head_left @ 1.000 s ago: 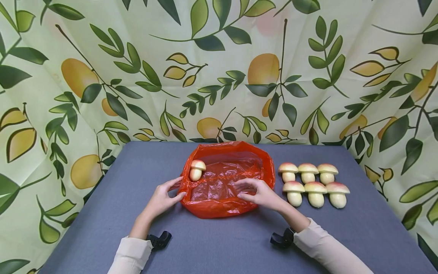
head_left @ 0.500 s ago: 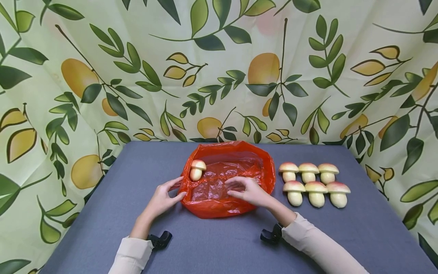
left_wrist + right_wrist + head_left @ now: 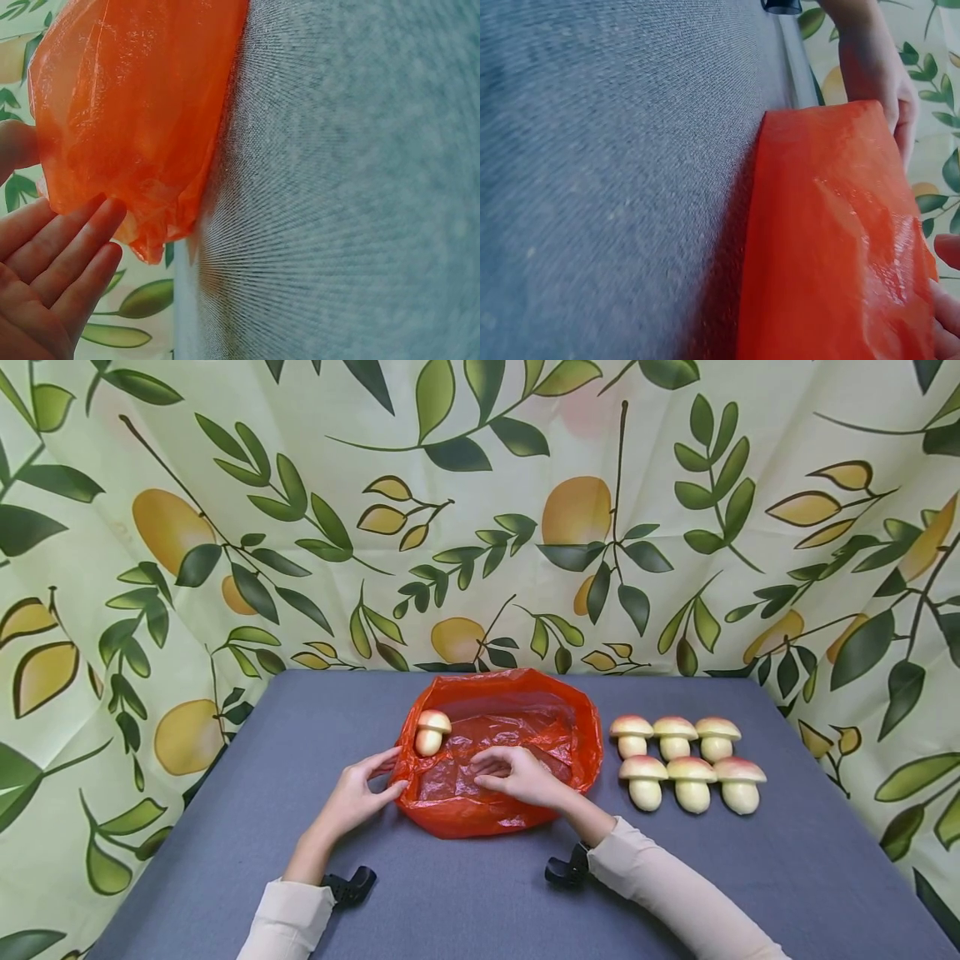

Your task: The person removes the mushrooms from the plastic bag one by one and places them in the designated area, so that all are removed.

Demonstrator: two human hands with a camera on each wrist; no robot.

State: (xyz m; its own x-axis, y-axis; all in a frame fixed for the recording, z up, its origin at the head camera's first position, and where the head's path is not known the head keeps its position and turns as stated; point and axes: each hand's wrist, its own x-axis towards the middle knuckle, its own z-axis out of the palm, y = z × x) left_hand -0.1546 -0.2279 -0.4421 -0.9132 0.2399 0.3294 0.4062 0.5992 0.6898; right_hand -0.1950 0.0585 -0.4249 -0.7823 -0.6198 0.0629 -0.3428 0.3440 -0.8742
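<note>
A red plastic bag [image 3: 480,818] stands on the table with its mouth spread wide. Inside, at its left end, sits one toy mushroom [image 3: 430,742] with a pale stem and a pink-edged cap. My left hand [image 3: 358,789] is at the bag's left side; in the left wrist view its nearly straight fingers [image 3: 71,244] touch the red plastic. Over the bag's mouth, right of the mushroom, is my right hand [image 3: 521,779], fingers loosely bent and nothing between them. Only its fingertips show at the right wrist view's edge, behind the bag wall [image 3: 825,247].
Right of the bag, several more mushrooms [image 3: 692,772] lie in two rows on the blue-grey table [image 3: 465,902]. A leaf-patterned cloth [image 3: 495,527] hangs behind and beside the table. Each wrist wears a black device [image 3: 348,887].
My right hand has moved left across the bag's mouth, closer to the mushroom inside. The left hand, the bag and the mushrooms have stayed in place.
</note>
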